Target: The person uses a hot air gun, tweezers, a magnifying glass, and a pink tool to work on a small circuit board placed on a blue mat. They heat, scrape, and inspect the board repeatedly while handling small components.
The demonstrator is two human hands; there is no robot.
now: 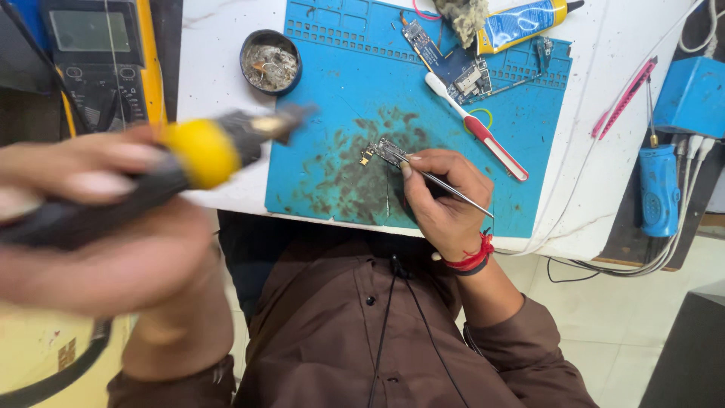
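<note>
A small circuit board piece (385,151) lies on the stained middle of a blue work mat (332,91), gripped at its near edge by the tips of metal tweezers (445,185). The right hand (442,196) rests on the mat just beside the piece, its fingers pinched around the tweezers; a red thread band (472,261) circles the wrist.

The left hand (98,227) is raised close to the camera and blurred, its fingers clenched around the black handle of a soldering iron (189,159) with a yellow collar — the tip points toward the mat but is held well above it, apart from the piece.

Farther up the mat lie a larger blue circuit board (453,64) and, touching its lower edge, a brush-like tool with a white and red handle (483,136). A blue and yellow tube (521,21) sits at the mat's top edge beside a wad of fluffy grey material (462,17). On the white counter (215,83), left of the mat, stands a small round dark tin (270,62) holding tangled wire wool. A yellow-cased multimeter (102,60) sits at the far left. To the right are a pink tool (625,98), a blue box (691,94) and a blue cylindrical device (659,189) with white cables — all well apart from the hands.
</note>
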